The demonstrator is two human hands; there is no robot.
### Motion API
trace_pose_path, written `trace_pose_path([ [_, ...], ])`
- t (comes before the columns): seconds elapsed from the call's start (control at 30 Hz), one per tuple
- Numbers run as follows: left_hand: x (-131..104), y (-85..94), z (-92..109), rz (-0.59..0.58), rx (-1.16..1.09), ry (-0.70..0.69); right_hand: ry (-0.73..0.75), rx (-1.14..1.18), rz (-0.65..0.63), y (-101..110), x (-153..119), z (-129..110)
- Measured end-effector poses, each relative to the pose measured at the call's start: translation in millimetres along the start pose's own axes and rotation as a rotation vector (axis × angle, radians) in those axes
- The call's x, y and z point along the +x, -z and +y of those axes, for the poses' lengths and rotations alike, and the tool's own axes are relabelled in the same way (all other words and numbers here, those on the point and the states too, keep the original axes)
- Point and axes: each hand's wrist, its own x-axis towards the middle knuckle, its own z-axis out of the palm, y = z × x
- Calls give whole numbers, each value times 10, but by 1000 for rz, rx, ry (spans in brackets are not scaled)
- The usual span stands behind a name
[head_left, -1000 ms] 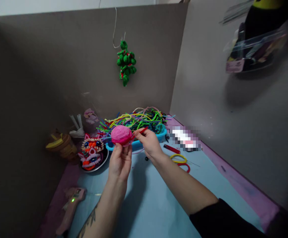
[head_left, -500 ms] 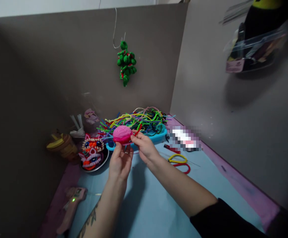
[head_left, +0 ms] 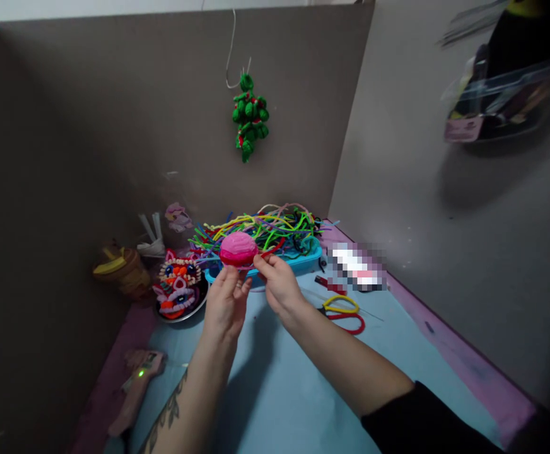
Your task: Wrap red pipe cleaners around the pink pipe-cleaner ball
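Here, the person's left grip (head_left: pixel 228 301) holds a pink ball (head_left: pixel 238 247) from below; the right grip (head_left: pixel 282 284) pinches a red strip (head_left: pixel 275 247) beside it, above the desk (head_left: pixel 298 384). Behind is a blue tray (head_left: pixel 309 261); scissors (head_left: pixel 351 325) lie rightward.

Pink domed piece (head_left: pixel 238 247) and red strip (head_left: pixel 275 246) in both hands (head_left: pixel 225 301) (head_left: pixel 280 282), blue tray (head_left: pixel 309 261) beyond

From here I see the rounded piece (head_left: pixel 238 247) bright pink above, deeper pink below; the strip (head_left: pixel 275 248) red; the table (head_left: pixel 298 372) light blue, purple along its left and right edges; the scissor handles (head_left: pixel 344 298) yellow and red.
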Motion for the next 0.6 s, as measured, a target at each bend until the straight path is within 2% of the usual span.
trace_pose_path([
  [0.07, 3, 18, 3, 34, 26, -5, -9, -18, -53, 3, -8, -8],
  [0.17, 12, 34, 5, 110, -11, -1, 107, -182, -134, 19, -24, -30],
  [0.23, 13, 30, 8, 112, -33, 0, 176, -271, -158, 30, -29, -33],
  [0.33, 0, 9, 19, 85, -48, 13, 220, -278, -164, 41, -23, -11],
  [0.47, -8, 2, 60, 18, -162, 122, 211, -233, -207, 65, 12, -3],
  [0.6, 25, 34, 106, 78, -253, 223, 264, -349, -264, 105, 46, -52],
])
